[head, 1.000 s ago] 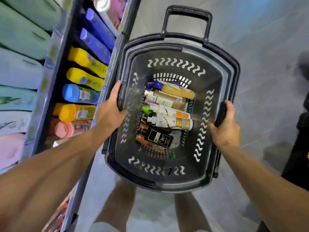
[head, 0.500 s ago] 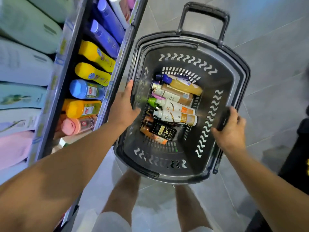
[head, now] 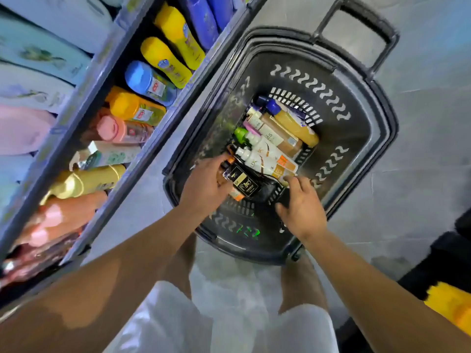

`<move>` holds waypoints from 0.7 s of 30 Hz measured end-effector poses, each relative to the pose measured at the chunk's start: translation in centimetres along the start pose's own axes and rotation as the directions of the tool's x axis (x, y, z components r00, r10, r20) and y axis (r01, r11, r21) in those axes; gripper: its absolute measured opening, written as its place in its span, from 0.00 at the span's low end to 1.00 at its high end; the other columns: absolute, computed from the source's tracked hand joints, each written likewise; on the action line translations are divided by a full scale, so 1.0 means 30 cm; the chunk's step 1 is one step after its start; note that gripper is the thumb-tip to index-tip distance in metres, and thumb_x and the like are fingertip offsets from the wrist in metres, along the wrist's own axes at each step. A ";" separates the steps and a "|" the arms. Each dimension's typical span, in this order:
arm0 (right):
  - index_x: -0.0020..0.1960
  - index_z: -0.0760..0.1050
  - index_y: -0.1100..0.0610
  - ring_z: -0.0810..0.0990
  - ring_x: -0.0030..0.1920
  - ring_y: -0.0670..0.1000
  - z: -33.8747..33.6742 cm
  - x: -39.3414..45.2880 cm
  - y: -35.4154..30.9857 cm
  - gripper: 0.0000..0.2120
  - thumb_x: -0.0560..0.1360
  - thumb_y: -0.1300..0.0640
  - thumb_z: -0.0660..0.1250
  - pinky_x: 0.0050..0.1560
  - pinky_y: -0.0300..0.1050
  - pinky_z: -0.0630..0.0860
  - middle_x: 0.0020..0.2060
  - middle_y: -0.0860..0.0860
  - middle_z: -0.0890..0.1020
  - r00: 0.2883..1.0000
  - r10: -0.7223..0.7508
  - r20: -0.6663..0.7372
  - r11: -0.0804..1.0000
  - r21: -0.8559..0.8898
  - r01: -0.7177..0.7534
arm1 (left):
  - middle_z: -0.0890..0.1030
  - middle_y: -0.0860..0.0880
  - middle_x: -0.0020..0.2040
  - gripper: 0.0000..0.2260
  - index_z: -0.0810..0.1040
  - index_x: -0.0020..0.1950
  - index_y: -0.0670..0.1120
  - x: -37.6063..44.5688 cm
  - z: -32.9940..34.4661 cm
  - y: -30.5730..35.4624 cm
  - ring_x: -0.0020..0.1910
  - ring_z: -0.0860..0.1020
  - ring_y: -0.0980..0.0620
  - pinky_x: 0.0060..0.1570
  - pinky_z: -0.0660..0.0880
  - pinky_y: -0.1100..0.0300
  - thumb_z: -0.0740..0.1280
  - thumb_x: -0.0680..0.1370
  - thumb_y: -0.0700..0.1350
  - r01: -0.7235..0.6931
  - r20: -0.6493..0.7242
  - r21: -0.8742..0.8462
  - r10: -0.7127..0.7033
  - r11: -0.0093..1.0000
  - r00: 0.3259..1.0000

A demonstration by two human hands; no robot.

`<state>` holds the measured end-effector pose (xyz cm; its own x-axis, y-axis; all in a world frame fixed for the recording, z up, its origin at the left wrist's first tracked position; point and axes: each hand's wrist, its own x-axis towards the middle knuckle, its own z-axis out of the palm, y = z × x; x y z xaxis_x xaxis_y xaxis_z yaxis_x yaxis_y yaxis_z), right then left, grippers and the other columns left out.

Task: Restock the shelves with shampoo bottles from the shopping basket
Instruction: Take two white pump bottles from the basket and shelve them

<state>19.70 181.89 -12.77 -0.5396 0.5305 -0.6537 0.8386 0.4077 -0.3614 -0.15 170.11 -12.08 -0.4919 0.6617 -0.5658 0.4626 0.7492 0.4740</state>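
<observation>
Bottles lie packed side by side on the floor of the black shopping basket (head: 362,138), which sits on the grey tiled floor (head: 420,161) just beside the shelf (head: 84,138), its pull handle (head: 356,24) at the far end. Both hands are down inside the basket at its near end. The left hand (head: 204,184) curls its fingers round the neck end of a dark bottle with a black and gold label (head: 242,183), gripping it where it lies among the others. The right hand (head: 300,202) reaches in from the basket's other side with fingers bent; its fingertips touch the bottom end of a white bottle with an orange band (head: 267,161), but whether it grips anything cannot be told. Further into the basket lie another white bottle (head: 265,146), a green cap (head: 240,133), a tan bottle (head: 277,133) and an amber bottle with a blue cap (head: 295,123). On the shelf beside the basket stand yellow bottles (head: 165,59), a blue-capped bottle (head: 147,82), an orange one (head: 132,105), a pink-capped one (head: 119,129) and a gold one (head: 86,180). The person's legs and white shorts (head: 216,324) show below the basket.
</observation>
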 end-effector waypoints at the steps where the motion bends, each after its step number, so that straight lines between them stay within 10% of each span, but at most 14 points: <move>1: 0.74 0.61 0.56 0.70 0.67 0.58 0.012 0.021 0.016 0.32 0.74 0.54 0.71 0.68 0.52 0.70 0.69 0.55 0.66 0.999 -0.030 0.025 0.999 -0.013 0.031 | 0.75 0.44 0.66 0.27 0.69 0.74 0.47 -0.009 0.039 -0.005 0.62 0.75 0.47 0.57 0.66 0.61 0.71 0.75 0.47 0.031 -0.010 -0.016 -0.031 0.999 0.999; 21: 0.67 0.59 0.56 0.73 0.62 0.61 0.366 0.580 0.112 0.35 0.69 0.50 0.76 0.52 0.56 0.75 0.62 0.57 0.70 0.988 -0.062 0.141 0.910 -0.398 0.113 | 0.74 0.46 0.68 0.27 0.68 0.73 0.51 0.182 0.541 -0.205 0.61 0.76 0.47 0.58 0.74 0.54 0.70 0.76 0.52 0.285 -0.116 -0.258 -0.323 0.923 0.939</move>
<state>13.96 184.33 -32.65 -0.5743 0.3945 -0.7173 0.6722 0.7273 -0.1382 6.28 168.66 -29.02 -0.6971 0.3832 -0.6059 0.0966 0.8877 0.4502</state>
